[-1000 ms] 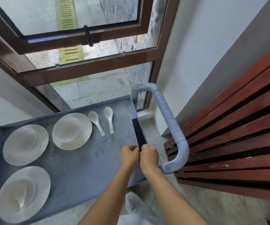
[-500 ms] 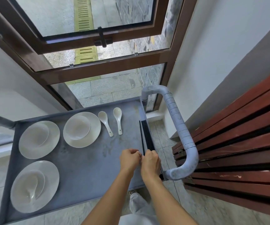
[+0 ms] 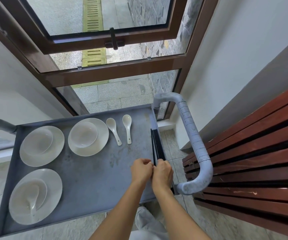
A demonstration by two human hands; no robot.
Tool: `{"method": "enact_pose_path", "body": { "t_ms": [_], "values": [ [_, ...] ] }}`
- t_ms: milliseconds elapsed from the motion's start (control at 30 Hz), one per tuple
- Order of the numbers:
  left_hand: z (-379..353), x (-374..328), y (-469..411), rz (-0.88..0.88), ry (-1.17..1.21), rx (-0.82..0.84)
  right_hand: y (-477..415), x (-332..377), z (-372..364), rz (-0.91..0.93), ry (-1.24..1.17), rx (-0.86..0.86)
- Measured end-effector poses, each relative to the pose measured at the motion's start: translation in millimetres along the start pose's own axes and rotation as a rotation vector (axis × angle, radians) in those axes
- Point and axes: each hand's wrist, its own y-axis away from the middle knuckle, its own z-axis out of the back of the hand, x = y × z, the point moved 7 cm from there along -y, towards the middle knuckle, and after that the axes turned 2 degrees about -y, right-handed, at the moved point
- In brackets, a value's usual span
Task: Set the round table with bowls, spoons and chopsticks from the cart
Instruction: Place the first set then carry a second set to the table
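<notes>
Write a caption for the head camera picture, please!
Left hand and right hand pinch black chopsticks at the cart edge, beside white bowls and spoons.

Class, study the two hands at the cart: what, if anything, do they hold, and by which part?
The left hand and right hand grip the black chopsticks by their near ends; the far ends lie along the cart edge.

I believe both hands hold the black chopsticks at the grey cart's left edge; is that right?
Not quite: in the head view, the left hand and right hand hold the slim black chopsticks at the grey cart's right edge.
</notes>
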Motion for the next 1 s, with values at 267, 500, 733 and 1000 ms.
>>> {"method": "enact_pose_path", "body": {
  "t_ms": [267,500,733,1000],
  "values": [
    [6.1,1.3,-7.1,-0.007,-0.019,-0.014,-10.0,7.4,-4.2,-0.052,0.036,0.098],
    [13.9,12.8,-11.7,0.08,0.084,0.075,-16.2,9.0,-9.5,-0.086,0.031,0.162],
    [16.4,18.8,-9.5,0.109,0.152,0.073,-20.3,14.0,-7.7,-0.013,0.092,0.126],
    [31.4,8.0,-10.1,0.034,0.052,0.058,-16.1,25.8,-19.7,0.025,0.136,0.198]
  ]
}}
